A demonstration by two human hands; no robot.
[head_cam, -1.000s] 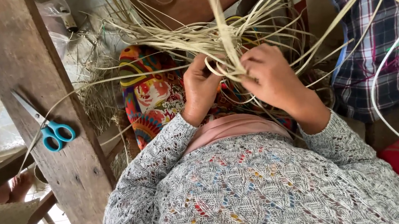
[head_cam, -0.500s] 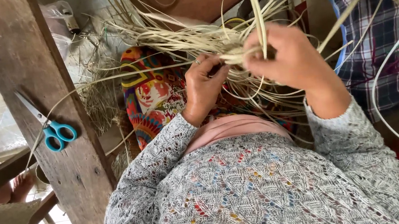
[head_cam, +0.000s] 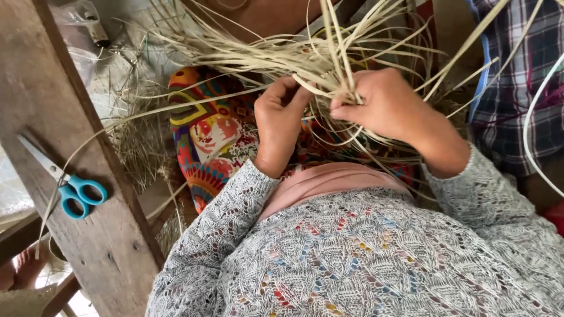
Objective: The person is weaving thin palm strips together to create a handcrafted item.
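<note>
Both my hands work the bundle of pale, flat straw strips [head_cam: 327,58]. My left hand [head_cam: 280,124] is curled around some strands; my right hand [head_cam: 384,105] pinches one upright strip. I'd keep that pinch tight and low so the weave stays snug.

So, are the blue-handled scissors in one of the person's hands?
No, the blue-handled scissors lie on the wooden beam, apart from both hands, which grip the pale straw strips.

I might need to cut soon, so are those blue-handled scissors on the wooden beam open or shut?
Shut. The scissors lie flat on the wooden beam, the blades together as one narrow point, the blue handle loops side by side.
</note>
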